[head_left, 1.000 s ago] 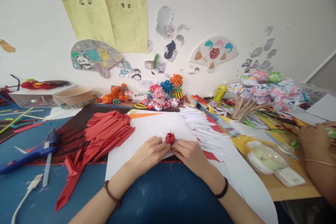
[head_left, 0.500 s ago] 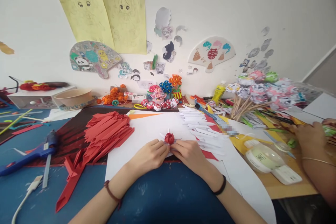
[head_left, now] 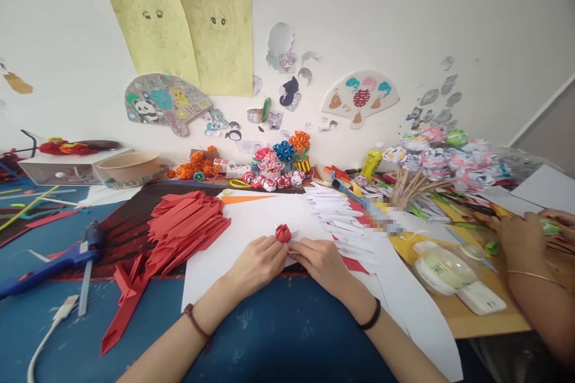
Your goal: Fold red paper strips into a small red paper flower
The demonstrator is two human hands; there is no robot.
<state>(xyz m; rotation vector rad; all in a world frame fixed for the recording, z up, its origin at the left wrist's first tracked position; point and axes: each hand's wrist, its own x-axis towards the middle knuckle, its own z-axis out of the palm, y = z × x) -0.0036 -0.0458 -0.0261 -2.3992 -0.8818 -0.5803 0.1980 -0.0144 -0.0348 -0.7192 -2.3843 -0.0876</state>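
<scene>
A small red folded-paper flower (head_left: 283, 233) with white paper points at its base sits between my two hands, just above a large white sheet (head_left: 251, 212). My left hand (head_left: 264, 258) is closed, its fingertips pinching the flower's lower left side. On the other side my right hand (head_left: 317, 257) is closed too, thumb and fingers pressed at the flower's base. My fingers partly hide the underside. A pile of red folded strips (head_left: 186, 230) lies left of the sheet. White folded strips (head_left: 332, 212) are spread on the right.
On the left lie a blue glue gun (head_left: 83, 251) and a white cable (head_left: 56, 320). To the right stand a clear bottle (head_left: 444, 269) and a bundle of paper flowers (head_left: 440, 155). A co-worker's hands (head_left: 523, 236) are busy at the far right.
The red flower has shifted slightly left and its top is tilted differently between my fingers. My hands stay pinched on it. The whole view has moved a little.
</scene>
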